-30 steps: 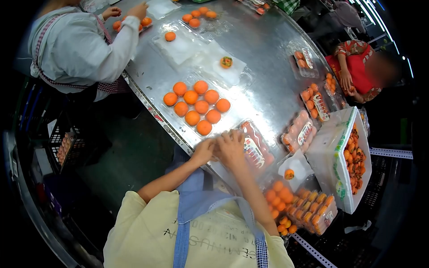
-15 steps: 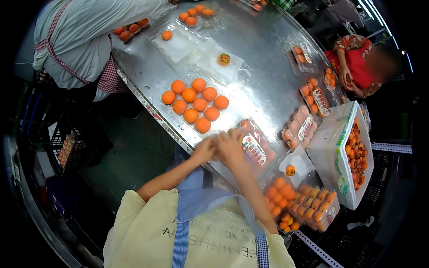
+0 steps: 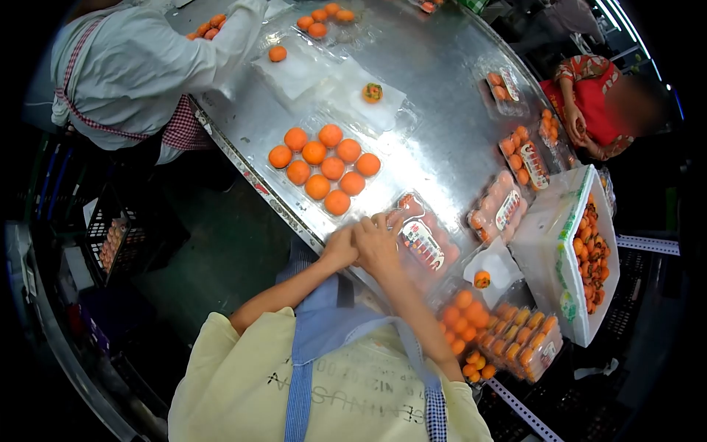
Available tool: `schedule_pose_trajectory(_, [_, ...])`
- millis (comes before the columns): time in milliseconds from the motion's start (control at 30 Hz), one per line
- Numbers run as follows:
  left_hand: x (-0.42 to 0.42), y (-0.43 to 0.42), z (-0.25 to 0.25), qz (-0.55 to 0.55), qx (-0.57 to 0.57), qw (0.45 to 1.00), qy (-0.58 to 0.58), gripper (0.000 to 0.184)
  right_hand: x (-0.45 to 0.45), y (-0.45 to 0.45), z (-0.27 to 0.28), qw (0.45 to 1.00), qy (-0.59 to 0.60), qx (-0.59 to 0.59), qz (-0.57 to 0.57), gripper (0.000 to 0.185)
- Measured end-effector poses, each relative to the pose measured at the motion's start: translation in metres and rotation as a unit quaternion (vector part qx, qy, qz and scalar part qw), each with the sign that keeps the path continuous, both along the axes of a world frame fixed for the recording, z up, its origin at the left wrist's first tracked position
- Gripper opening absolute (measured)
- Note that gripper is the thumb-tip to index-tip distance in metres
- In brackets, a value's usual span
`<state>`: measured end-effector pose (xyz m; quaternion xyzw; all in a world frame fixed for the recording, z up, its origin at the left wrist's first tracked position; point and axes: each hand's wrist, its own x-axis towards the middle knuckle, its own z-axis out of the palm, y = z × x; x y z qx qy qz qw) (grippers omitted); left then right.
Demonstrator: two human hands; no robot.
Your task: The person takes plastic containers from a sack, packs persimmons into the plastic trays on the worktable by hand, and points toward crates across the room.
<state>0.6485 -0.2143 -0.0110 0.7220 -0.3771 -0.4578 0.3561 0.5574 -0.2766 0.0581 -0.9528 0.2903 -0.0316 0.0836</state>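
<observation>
My left hand (image 3: 338,250) is at the near table edge, its fingers curled in against my right hand (image 3: 376,244). What the left fingers pinch is hidden. My right hand lies over the left edge of a clear plastic box of persimmons (image 3: 436,234), its fingers bent down at the rim. That box is closed and carries a white label; my right forearm passes over its near end. Just beyond my hands, a clear tray (image 3: 305,190) holds several orange persimmons (image 3: 332,169) in rows, stem side down.
Steel table (image 3: 250,132). Further back are white padding sheets (image 3: 294,77) with a persimmon (image 3: 372,93). At right stand packed boxes (image 3: 501,206) and a white foam crate (image 3: 545,247) of persimmons. A co-worker in a white sleeve (image 3: 221,62) works at left; another person (image 3: 582,110) is at right.
My hands stay together at the table edge, nearly unmoved. The view has shifted slightly. At far left, the co-worker's arm has drawn back and bent near the persimmons there.
</observation>
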Motion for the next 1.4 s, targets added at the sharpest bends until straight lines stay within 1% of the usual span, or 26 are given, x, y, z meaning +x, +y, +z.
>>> schedule_pose_trajectory(67, [0.001,0.001,-0.003,0.0,0.002,1.0,-0.028,0.026,0.001,0.001,0.003,0.999,-0.033,-0.027,0.01,0.025])
schedule_pose_trajectory(133, [0.002,-0.003,-0.002,-0.013,0.011,0.998,-0.064,0.021,-0.002,-0.004,0.02,0.996,-0.085,-0.015,-0.002,0.023])
schedule_pose_trajectory(167, [0.002,-0.006,0.002,0.003,0.039,0.999,0.001,0.018,-0.003,-0.008,0.031,0.994,-0.112,-0.011,-0.008,0.022])
schedule_pose_trajectory(233, [0.002,-0.01,0.027,0.035,0.095,0.986,0.13,0.012,-0.005,-0.014,0.047,0.992,-0.122,0.023,-0.034,0.02])
schedule_pose_trajectory(333, [-0.001,-0.008,0.018,0.057,0.08,0.982,0.161,0.007,-0.012,-0.019,0.062,0.987,-0.147,0.041,-0.057,0.019])
schedule_pose_trajectory(467, [-0.001,-0.008,0.015,0.051,0.071,0.982,0.166,0.009,-0.029,-0.028,0.09,0.977,-0.194,0.015,-0.085,0.02])
schedule_pose_trajectory(500, [-0.001,-0.008,0.016,0.05,0.069,0.983,0.165,0.01,-0.031,-0.031,0.102,0.972,-0.218,0.02,-0.089,0.024])
schedule_pose_trajectory(667, [0.0,-0.007,0.008,0.032,0.08,0.985,0.152,0.01,-0.044,-0.043,0.108,0.963,-0.239,0.057,-0.112,0.028])
schedule_pose_trajectory(733, [0.001,-0.006,0.008,0.04,0.054,0.984,0.163,0.014,-0.047,-0.045,0.105,0.958,-0.256,0.082,-0.1,0.028])
schedule_pose_trajectory(800, [0.006,-0.004,0.027,-0.002,0.07,0.994,0.078,0.023,-0.048,-0.04,0.098,0.964,-0.232,0.094,-0.086,0.026])
schedule_pose_trajectory(833, [0.01,0.002,0.032,-0.078,-0.048,0.985,-0.144,0.034,-0.047,-0.036,0.095,0.966,-0.227,0.095,-0.081,0.025])
schedule_pose_trajectory(867, [0.007,0.005,0.039,-0.085,-0.059,0.983,-0.154,0.037,-0.045,-0.033,0.093,0.967,-0.223,0.095,-0.078,0.024])
schedule_pose_trajectory(900, [0.002,0.004,0.077,-0.094,-0.067,0.98,-0.162,0.04,-0.043,-0.029,0.089,0.971,-0.215,0.069,-0.085,0.024])
schedule_pose_trajectory(933, [-0.005,0.003,0.098,-0.101,-0.075,0.978,-0.168,0.043,-0.042,-0.027,0.085,0.967,-0.228,0.077,-0.082,0.026])
schedule_pose_trajectory(967, [-0.012,-0.002,0.098,-0.161,-0.101,0.977,-0.101,0.05,-0.04,-0.027,0.079,0.963,-0.242,0.083,-0.079,0.028])
schedule_pose_trajectory(1067, [-0.043,-0.023,0.085,-0.263,-0.105,0.956,0.076,0.058,-0.038,-0.026,0.075,0.961,-0.255,0.075,-0.073,0.029])
schedule_pose_trajectory(1133, [-0.056,-0.029,0.076,-0.22,-0.104,0.959,0.145,0.045,-0.041,-0.026,0.077,0.96,-0.256,0.078,-0.08,0.027])
schedule_pose_trajectory(1233, [-0.063,-0.044,0.057,-0.244,-0.122,0.956,0.11,0.04,-0.057,-0.023,0.084,0.945,-0.296,0.112,-0.085,0.027])
schedule_pose_trajectory(1300, [-0.067,-0.049,0.049,-0.262,-0.132,0.952,0.089,0.036,-0.089,-0.02,0.089,0.933,-0.309,0.09,-0.158,0.028])
schedule_pose_trajectory(1333, [-0.069,-0.049,0.054,-0.242,-0.086,0.953,0.163,0.034,-0.108,-0.018,0.092,0.926,-0.315,0.079,-0.194,0.028])
schedule_pose_trajectory(1367, [-0.071,-0.049,0.061,-0.22,-0.038,0.946,0.235,0.032,-0.127,-0.013,0.087,0.89,-0.33,0.137,-0.284,0.027])
schedule_pose_trajectory(1400, [-0.072,-0.049,0.07,-0.194,0.01,0.932,0.305,0.03,-0.146,-0.005,0.077,0.842,-0.342,0.194,-0.369,0.026])
